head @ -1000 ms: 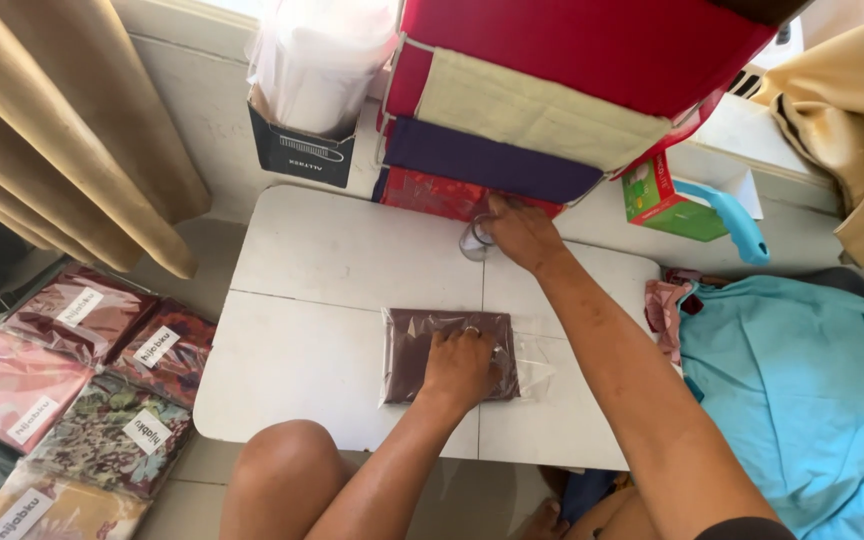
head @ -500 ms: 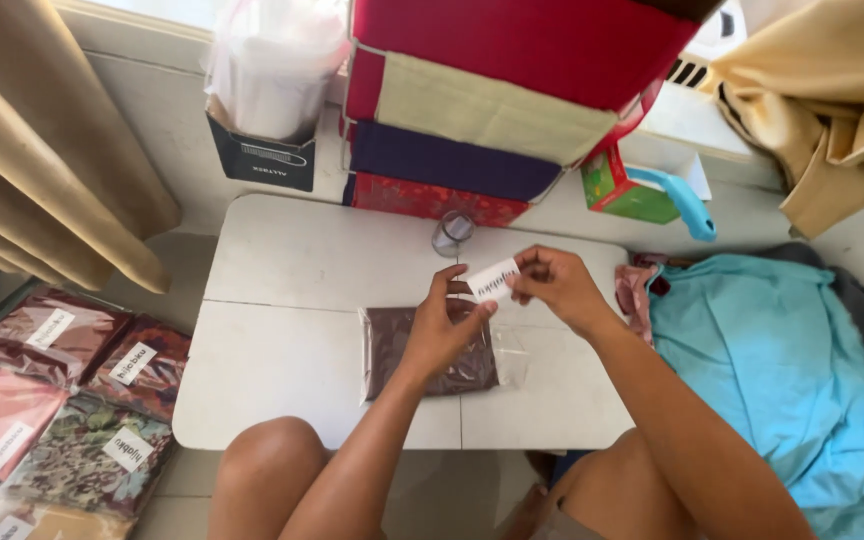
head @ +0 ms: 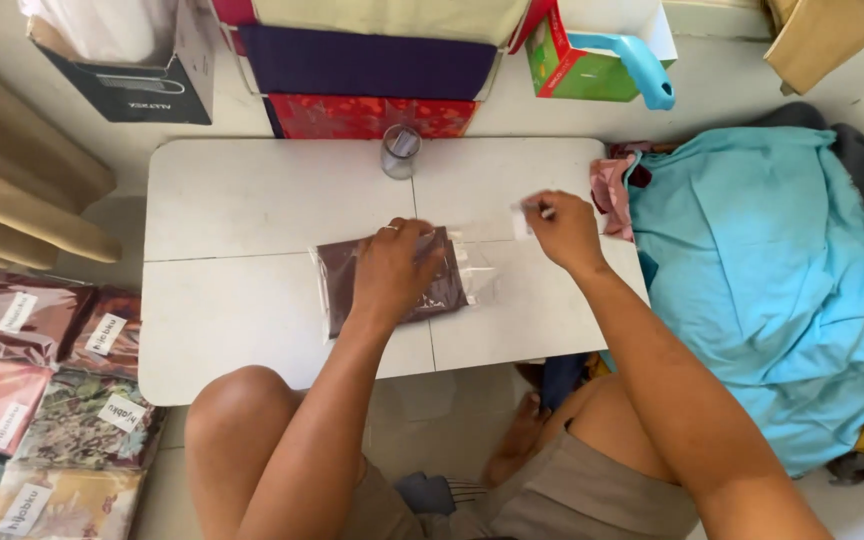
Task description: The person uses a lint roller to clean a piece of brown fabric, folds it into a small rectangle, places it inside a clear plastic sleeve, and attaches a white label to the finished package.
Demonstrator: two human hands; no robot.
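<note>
A clear plastic bag with dark maroon folded cloth (head: 342, 275) lies in the middle of a low white folding table (head: 242, 200). My left hand (head: 392, 270) presses flat on top of the bag. My right hand (head: 562, 228) is to its right, over the table's right part, pinching a small white strip (head: 522, 222) between thumb and fingers. A small clear glass (head: 400, 150) with something pale inside stands at the table's far edge.
Several bagged, labelled cloths (head: 42, 390) lie on the floor at left. Stacked fabric boxes (head: 372, 70) and a dark box (head: 152, 85) stand behind the table. Turquoise cloth (head: 772, 270) is heaped at right. A green box with a blue handle (head: 602, 60) is far right.
My right hand came back from the glass with a small white piece, met the left hand over the bag, then moved off right holding a strip. The left hand went down flat on the bag.
</note>
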